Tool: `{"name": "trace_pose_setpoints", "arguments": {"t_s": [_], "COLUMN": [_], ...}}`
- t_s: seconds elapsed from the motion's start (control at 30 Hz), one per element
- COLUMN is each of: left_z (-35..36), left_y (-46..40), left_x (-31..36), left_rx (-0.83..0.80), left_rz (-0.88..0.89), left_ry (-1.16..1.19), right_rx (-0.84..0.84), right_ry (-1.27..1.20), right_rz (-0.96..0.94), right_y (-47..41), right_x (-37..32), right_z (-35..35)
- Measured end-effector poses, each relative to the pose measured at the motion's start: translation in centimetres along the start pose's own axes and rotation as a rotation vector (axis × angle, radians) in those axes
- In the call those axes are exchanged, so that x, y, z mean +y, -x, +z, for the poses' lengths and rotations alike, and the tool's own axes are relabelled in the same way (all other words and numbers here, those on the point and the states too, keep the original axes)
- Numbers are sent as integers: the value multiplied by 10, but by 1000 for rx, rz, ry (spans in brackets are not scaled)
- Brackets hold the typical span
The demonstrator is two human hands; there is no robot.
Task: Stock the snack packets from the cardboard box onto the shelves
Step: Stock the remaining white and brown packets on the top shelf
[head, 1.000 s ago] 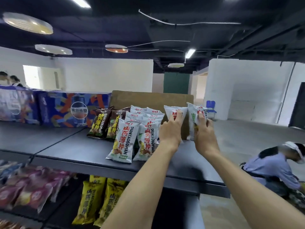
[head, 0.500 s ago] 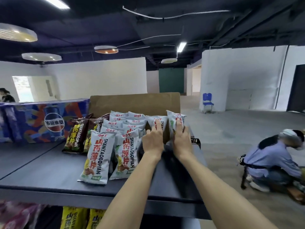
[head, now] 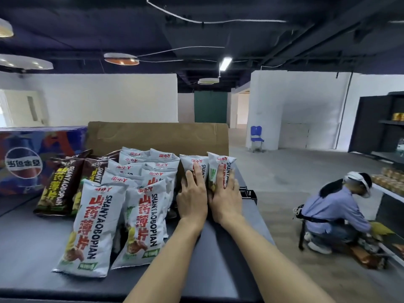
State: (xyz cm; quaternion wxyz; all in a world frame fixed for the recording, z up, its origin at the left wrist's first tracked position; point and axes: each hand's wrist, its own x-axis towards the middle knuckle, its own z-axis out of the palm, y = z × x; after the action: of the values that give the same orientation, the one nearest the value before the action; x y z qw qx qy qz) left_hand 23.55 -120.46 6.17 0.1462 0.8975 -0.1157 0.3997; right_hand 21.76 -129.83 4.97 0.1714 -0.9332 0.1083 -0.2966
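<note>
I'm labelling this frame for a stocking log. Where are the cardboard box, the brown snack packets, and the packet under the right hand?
cardboard box (head: 157,136): head view, bare front wall.
brown snack packets (head: 58,184): head view, front of leftmost packet.
white packet under right hand (head: 220,165): head view, upper printed face.

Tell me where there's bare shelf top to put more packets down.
Bare shelf top lies in front of the two hand-held packets, between the white packet rows and the right edge. More lies near left, before the brown packets. The back, against the cardboard box, is crowded.
</note>
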Motion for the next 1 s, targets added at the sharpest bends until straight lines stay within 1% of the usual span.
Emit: {"name": "trace_pose_setpoints", "arguments": {"t_s": [0.13, 0.2, 0.27, 0.37, 0.5, 0.57, 0.63, 0.67, 0.7, 0.77, 0.83, 0.9, 1.0], "left_z": [8, 7, 5, -3, -22, -32, -36, -37, -36, -35, -41, -50, -70], "left_y": [0, 2, 3, 12, 29, 33, 36, 37, 39, 39, 36, 34, 38], "left_x": [-1, 2, 3, 4, 3, 1, -4, -6, -9, -15, -18, -17, -17], "left_rx": [-5, 0, 38, 70, -144, -240, -280, -325, -333, -413, -472, -524, -504], "left_rz": [-8, 10, 34, 84, 219, 204, 136, 113, 99, 104, 134, 157, 215], "left_ry": [84, 86, 78, 28, -99, -123, -50, 31, 111, 176, 110, -6, -106], "right_rx": [-24, -31, -23, -8, 15, 19, 88, 127, 149, 121, 52, 12, 23], "right_ry": [32, 27, 16, 32, 69, 47, 47, 47, 38, -17, -54, -31, 18], "right_rz": [6, 9, 3, -4, 9, 40, 64, 54, 30, -28, -59, -68, -56], "right_y": [-2, -2, -1, 2, 16, 26, 35, 40, 43, 45, 42, 41, 52], "right_x": [4, 5, 4, 1, -7, -13, -21, -23, -24, -21, -17, -15, -17], "right_z": [2, 2, 0, -8, -15, -19, -23, -24, -23, -18, -13, -12, -26]}}
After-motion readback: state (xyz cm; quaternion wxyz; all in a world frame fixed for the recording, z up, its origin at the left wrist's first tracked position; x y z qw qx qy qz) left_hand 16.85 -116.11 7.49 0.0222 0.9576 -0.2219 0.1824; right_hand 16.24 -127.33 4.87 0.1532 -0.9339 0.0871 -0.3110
